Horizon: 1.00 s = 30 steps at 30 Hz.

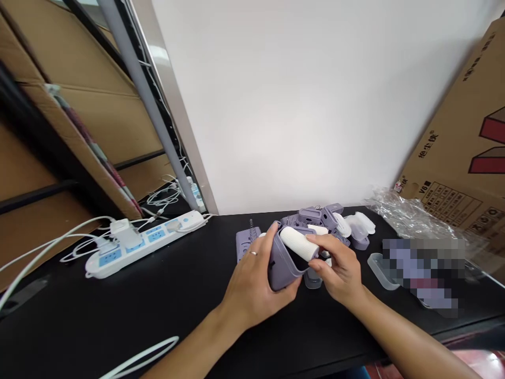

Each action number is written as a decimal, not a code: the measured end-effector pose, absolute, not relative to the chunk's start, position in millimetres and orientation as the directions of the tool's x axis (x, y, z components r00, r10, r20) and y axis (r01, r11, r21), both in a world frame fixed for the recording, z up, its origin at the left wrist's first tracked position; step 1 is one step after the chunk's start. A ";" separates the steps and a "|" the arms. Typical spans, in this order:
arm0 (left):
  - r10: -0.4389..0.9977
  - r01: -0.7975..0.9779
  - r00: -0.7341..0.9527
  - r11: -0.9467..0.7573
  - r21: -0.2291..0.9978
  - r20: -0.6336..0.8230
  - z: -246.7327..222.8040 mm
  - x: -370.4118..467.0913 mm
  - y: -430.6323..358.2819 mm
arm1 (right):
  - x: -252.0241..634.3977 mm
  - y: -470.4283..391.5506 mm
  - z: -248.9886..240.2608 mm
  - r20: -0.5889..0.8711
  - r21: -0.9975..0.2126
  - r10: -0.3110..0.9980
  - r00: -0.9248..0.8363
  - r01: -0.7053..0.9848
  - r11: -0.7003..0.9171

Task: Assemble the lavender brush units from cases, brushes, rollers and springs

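Observation:
My left hand (pixel 252 281) is wrapped round a purple-grey plastic case (pixel 281 269), tilted above the black table, with its opening facing up and to the right. A ring is on one finger of that hand. My right hand (pixel 342 267) pinches the right end of a white textured roller (pixel 296 243) between thumb and fingers. The roller lies slantwise across the mouth of the case; how far it sits inside cannot be made out. Behind both hands, a pile of purple-grey plastic parts (pixel 310 215) is partly hidden. A flat purple-grey piece (pixel 243 243) with a dark spring stands left of the case.
A white power strip (pixel 145 243) with plugs and cables lies at the left. At the right are a clear plastic tray (pixel 382 271), crumpled clear wrap (pixel 418 216) and a large cardboard box (pixel 453 152). A white cable (pixel 144 353) loops near the front edge.

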<state>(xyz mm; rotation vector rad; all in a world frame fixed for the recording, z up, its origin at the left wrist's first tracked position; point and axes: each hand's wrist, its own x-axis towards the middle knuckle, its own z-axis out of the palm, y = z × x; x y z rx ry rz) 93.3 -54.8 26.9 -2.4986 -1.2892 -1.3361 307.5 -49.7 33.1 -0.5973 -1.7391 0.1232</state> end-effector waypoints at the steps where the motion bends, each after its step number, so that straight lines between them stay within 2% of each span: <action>1: 0.620 0.712 0.297 -0.651 0.265 0.726 26.8 91.1 -50.8 | 306.2 -49.0 32.5 0.870 -0.415 0.475 -0.135 0.321 0.851; 5: 0.454 0.823 0.347 -0.567 -0.034 0.820 28.8 79.1 -35.9 | 297.8 -48.0 33.3 0.768 -0.549 0.624 -0.142 0.356 0.756; 8: 0.351 0.806 0.466 -0.548 -0.226 0.812 34.2 70.1 -24.8 | 293.7 -48.2 35.4 0.651 -0.617 0.736 -0.188 0.433 0.657; 12: 0.262 0.725 0.616 -0.557 -0.404 0.743 43.1 64.8 -10.5 | 298.3 -42.8 40.0 0.571 -0.629 0.788 -0.228 0.495 0.599; 14: 0.306 0.755 0.582 -0.549 -0.360 0.753 44.8 64.7 -7.6 | 303.1 -35.1 46.1 0.538 -0.663 0.817 -0.208 0.495 0.562; 18: 0.459 0.859 0.393 -0.492 -0.140 0.797 41.0 62.4 -12.4 | 305.6 -13.1 67.2 0.478 -0.782 0.867 -0.138 0.381 0.492; 21: 0.440 0.849 0.414 -0.503 -0.163 0.797 36.3 57.6 -17.7 | 298.7 -4.8 77.3 0.373 -0.924 0.900 -0.227 0.000 0.383; 23: 0.411 0.838 0.434 -0.511 -0.192 0.802 34.0 55.1 -19.4 | 294.4 -7.8 75.1 0.337 -0.941 0.898 -0.282 -0.117 0.317; 25: 0.387 0.831 0.445 -0.515 -0.211 0.808 32.8 54.3 -19.9 | 292.8 -14.7 67.0 0.348 -0.938 0.883 -0.315 -0.130 0.323; 30: 0.379 0.828 0.447 -0.518 -0.214 0.810 32.7 57.8 -21.1 | 296.5 -24.1 49.3 0.333 -0.940 0.886 -0.322 -0.045 0.337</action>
